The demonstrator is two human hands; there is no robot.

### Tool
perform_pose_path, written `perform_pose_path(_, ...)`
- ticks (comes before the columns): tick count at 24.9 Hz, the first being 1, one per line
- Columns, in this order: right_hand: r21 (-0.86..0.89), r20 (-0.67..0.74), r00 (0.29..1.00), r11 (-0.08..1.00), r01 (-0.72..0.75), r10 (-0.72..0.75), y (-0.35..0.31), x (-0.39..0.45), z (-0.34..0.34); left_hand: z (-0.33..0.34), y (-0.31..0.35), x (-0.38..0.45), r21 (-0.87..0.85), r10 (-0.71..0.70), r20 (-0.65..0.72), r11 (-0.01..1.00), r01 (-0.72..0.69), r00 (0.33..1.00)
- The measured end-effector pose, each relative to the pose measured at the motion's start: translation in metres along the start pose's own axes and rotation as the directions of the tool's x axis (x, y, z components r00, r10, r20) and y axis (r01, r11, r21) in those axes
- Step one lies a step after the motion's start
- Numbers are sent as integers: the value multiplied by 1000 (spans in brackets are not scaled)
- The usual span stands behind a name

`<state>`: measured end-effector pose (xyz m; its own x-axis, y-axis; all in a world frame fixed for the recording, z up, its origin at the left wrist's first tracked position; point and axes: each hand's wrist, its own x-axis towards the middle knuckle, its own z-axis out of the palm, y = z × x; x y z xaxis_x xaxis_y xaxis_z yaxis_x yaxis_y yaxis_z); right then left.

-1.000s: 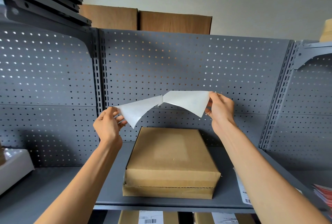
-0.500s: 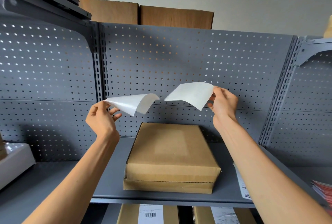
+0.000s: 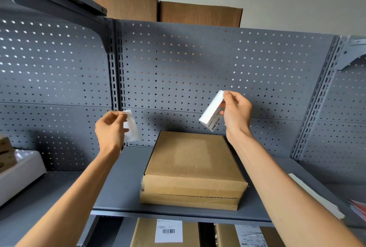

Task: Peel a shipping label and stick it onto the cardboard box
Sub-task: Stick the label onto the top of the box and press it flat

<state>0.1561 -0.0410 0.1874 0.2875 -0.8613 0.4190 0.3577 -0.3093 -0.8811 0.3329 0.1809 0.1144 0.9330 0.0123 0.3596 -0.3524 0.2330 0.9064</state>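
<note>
A closed brown cardboard box (image 3: 193, 169) lies flat on the grey shelf (image 3: 122, 193), with a paler rectangular patch on its top. Above its back right corner my right hand (image 3: 235, 114) pinches the white shipping label (image 3: 212, 112), curled, with printed barcodes showing on its lower edge. To the left of the box my left hand (image 3: 111, 129) holds the blank white backing sheet (image 3: 131, 126), hanging down and motion-blurred. The two sheets are fully apart, both held above the shelf.
A grey pegboard wall (image 3: 198, 72) stands behind the shelf. A white device (image 3: 17, 173) sits at the left. White sheets (image 3: 316, 197) lie at the right on the shelf. Labelled boxes (image 3: 168, 233) sit on the shelf below. Brown boxes (image 3: 164, 11) stand on top.
The label and backing, joined one second ago, have come apart. My left hand has turned the backing downward; my right hand has tilted the label so its printed side shows.
</note>
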Motion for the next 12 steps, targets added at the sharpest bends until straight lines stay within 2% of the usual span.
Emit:
perform_pose_path(2,-2,39,999,1000,6,-6,1,-4,5,-7,-11,2,183,-18,48,983,9,999)
perform_pose_path(5,-7,89,996,1000,12,-12,2,-11,11,-14,-20,0,370,-43,109,929,0,993)
perform_pose_path(9,-29,130,992,1000,2,2,8,-19,17,-16,-23,-6,548,-44,230,832,-92,972)
perform_pose_path(12,-34,152,988,999,2,3,10,-22,18,-18,-31,-12,681,-78,294,717,-152,953)
